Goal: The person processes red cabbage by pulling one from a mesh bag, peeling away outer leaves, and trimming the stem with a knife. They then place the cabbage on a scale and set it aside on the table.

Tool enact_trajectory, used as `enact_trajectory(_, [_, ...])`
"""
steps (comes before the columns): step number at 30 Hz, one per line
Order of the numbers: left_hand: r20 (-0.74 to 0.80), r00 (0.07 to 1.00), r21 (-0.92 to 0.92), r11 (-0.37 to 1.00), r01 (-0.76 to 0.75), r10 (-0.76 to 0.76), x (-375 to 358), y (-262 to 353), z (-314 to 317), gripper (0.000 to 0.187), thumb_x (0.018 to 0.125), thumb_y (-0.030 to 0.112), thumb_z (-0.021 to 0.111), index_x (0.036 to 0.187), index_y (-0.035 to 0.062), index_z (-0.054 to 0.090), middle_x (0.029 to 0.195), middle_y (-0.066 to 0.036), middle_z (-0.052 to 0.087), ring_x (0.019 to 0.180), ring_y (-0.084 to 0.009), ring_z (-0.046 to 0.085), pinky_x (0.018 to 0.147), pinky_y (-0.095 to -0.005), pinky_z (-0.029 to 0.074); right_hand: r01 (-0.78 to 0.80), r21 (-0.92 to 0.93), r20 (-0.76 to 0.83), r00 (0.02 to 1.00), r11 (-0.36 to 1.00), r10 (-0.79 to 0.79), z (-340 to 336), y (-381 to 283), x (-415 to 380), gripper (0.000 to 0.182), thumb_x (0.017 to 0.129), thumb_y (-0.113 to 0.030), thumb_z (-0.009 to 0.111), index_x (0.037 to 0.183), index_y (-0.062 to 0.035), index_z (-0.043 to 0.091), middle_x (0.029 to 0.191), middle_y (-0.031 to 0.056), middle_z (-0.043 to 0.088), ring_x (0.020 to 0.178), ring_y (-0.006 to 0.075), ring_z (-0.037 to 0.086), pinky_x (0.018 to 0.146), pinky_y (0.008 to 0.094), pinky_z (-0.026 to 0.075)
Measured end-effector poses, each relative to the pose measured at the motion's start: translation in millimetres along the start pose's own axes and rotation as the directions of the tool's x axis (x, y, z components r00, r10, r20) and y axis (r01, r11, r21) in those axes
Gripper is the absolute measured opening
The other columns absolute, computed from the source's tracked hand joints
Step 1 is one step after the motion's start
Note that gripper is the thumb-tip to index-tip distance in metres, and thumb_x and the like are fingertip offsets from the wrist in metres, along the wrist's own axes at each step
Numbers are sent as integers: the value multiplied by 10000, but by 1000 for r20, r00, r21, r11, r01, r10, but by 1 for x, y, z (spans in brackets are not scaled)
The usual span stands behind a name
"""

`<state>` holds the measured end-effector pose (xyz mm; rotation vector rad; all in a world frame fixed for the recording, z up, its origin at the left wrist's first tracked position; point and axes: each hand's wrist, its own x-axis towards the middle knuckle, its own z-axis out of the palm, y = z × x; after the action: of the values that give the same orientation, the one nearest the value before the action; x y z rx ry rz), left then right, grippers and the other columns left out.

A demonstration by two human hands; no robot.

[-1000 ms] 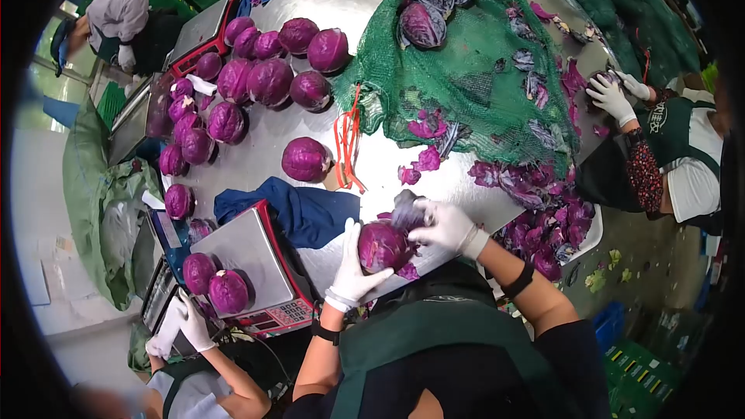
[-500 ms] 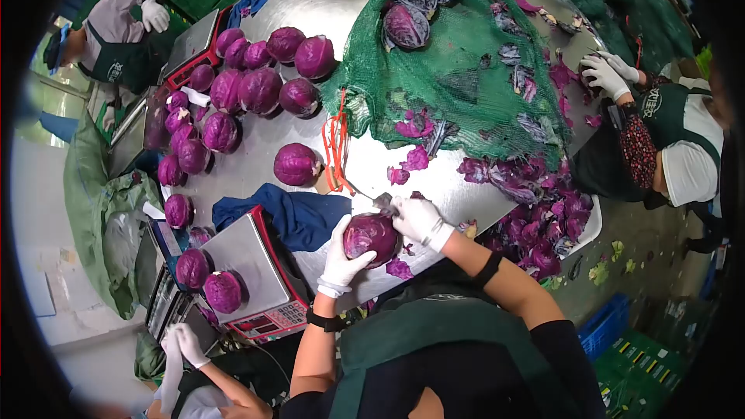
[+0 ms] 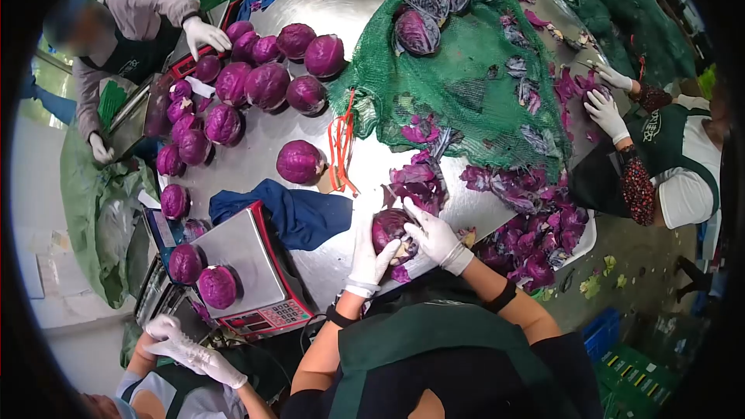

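Cabbage point(image 3: 390, 230) sits at the table point(image 3: 372, 163) edge just right of the scale point(image 3: 247, 264), gripped between left hand point(image 3: 371, 257) and right hand point(image 3: 431, 234). Looks half-trimmed: leaves point(image 3: 417, 180) piled just behind, trimmed heads point(image 3: 256, 81) farther back, more in the net point(image 3: 466, 70).

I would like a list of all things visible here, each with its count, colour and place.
held cabbage: one, purple, table's near edge.
trimmed cabbages: many, purple, table's left part.
lone cabbage: one, purple, table's middle.
net sack: one, green, far right, cabbages inside.
loose leaves: many, purple, right edge.
scale: one, red and steel, near left, two cabbages beside it.
cloth: one, blue, beside scale.
table: one, steel.
co-workers' hands: several, white gloves, around the table.
left hand: white glove, under the held cabbage.
right hand: white glove, on it.
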<state>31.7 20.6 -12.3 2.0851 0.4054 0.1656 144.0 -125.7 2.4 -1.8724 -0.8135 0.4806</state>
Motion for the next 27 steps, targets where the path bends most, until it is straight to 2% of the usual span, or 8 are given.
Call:
enact_trajectory(4, [-121,992,14,999,-43,44,12,2,5,709,807,264,645,1337,-43,288,1350,-276,324,1269,-400,308,1072,-410,234,-97,-288,108,985,953,133,-3,-9,-10,701,877,-381,491,1418,-63,176,1311,270,403,942,386,593,756,393,504])
enact_trajectory(6, [-138,987,53,996,-75,82,18,9,7,664,827,257,619,1329,-44,304,1335,-272,352,1263,-400,314,1063,-412,243,-288,-482,158,901,828,405,-7,-43,-8,679,872,-321,526,1424,-100,199,1340,214,388,920,350,598,716,399,505])
enact_trajectory(9, [-90,988,54,990,133,-128,20,20,8,656,840,307,593,1321,-40,315,1313,-276,376,1247,-409,328,1048,-421,261,-246,-426,97,944,871,314,-8,-27,-3,555,875,-282,518,1358,-72,343,1243,211,479,921,345,593,744,396,495])
enact_trajectory(11, [-41,990,89,986,138,-135,23,29,4,662,838,318,594,1324,-36,316,1319,-277,367,1253,-410,319,1051,-420,258,20,-343,-140,988,939,-72,5,32,1,324,890,-269,457,1153,-95,532,1137,150,554,751,332,622,662,405,519])
enact_trajectory(12, [1,989,122,982,145,-147,25,34,2,669,836,328,594,1326,-32,316,1324,-278,358,1259,-411,311,1054,-419,255,-140,-353,-163,983,925,86,-2,60,9,227,898,-237,441,975,-90,595,1006,102,617,769,311,618,665,411,509])
enact_trajectory(14, [-75,995,125,991,-50,60,17,13,7,662,829,278,610,1333,-29,310,1356,-270,322,1291,-400,274,1068,-414,237,-251,-210,-150,963,945,222,-25,93,7,268,906,-278,454,1003,-55,567,913,158,636,818,320,616,685,424,487])
enact_trajectory(20, [-68,991,-69,991,112,-117,17,8,5,648,856,285,584,1336,-40,294,1327,-281,341,1256,-389,329,1057,-409,258,-174,-259,105,973,950,207,-36,-12,-9,616,905,-369,456,1389,-57,237,1167,238,536,993,361,577,789,427,486])
enact_trajectory(27, [-127,985,168,977,134,-113,19,26,15,661,848,402,569,1277,-52,352,1224,-277,421,1146,-413,401,976,-437,328,-244,-366,44,959,898,278,-12,-15,-10,507,887,-287,490,1356,-142,363,1012,161,562,805,329,604,690,399,492])
